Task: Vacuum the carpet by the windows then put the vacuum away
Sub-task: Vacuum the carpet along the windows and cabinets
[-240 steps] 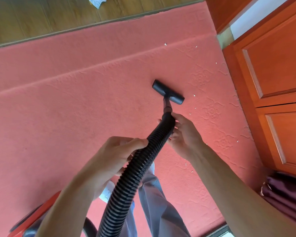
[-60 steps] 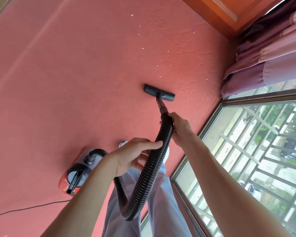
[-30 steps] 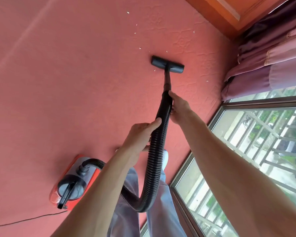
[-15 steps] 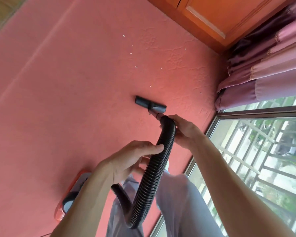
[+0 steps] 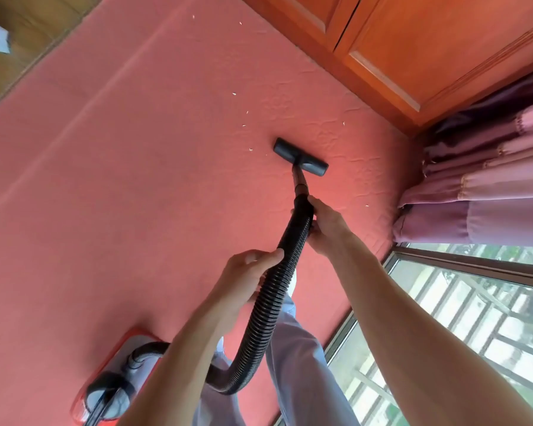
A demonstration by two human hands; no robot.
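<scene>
The right hand (image 5: 326,224) was curled round the upper end of the black ribbed hose (image 5: 270,305), just below the short rigid tube that led to the floor head (image 5: 300,156). The left hand (image 5: 243,278) gripped the same hose lower down, with its thumb lying along the top of the ribs. Both arms reached forward from the bottom of the view.

The floor head sat flat on the red carpet (image 5: 120,210), angled slightly, near the corner of the room. A few white specks (image 5: 234,93) lay scattered on the carpet beyond it and to its left.

Below the left hand the hose looped down past the person's grey trousers (image 5: 302,358) and back to the red and grey vacuum body (image 5: 117,385), which stood on the carpet at the lower left.

To the right ran the window (image 5: 459,318), with a bunched purple curtain (image 5: 490,186) at its far end. An orange wooden cabinet (image 5: 413,41) stood along the far edge of the carpet, and wooden flooring (image 5: 28,32) showed at the upper left.
</scene>
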